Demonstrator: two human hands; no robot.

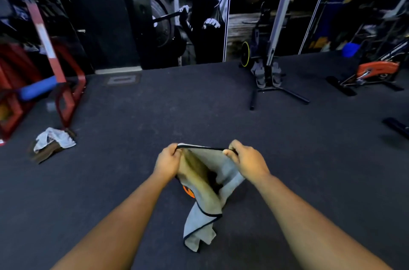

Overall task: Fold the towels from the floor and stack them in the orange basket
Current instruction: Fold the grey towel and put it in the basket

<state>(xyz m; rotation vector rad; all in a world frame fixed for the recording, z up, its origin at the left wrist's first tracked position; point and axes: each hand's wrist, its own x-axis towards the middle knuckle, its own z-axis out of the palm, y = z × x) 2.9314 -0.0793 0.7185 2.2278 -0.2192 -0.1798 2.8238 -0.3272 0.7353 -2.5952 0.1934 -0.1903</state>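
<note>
A dark speckled gym floor runs back to a wall covered in large black-and-white weightlifting photographs. At far left stands a red metal frame with a blue padded roller across it. Just in front of it, on the floor, lies a crumpled pile of towels, pale cloth on top of brown.

In the middle, both bare arms reach forward. The left hand pinches one top corner of a grey towel with dark edging, fingers curled round the hem. The right hand grips the other end of the same top edge, so the hem is stretched taut between the two hands. The rest of the towel hangs down in loose folds, with an orange mark showing near the left wrist.

Further right, against the wall, stands an upright exercise machine with foot plates and a yellow-rimmed wheel. At far right sits an orange exercise bike.
</note>
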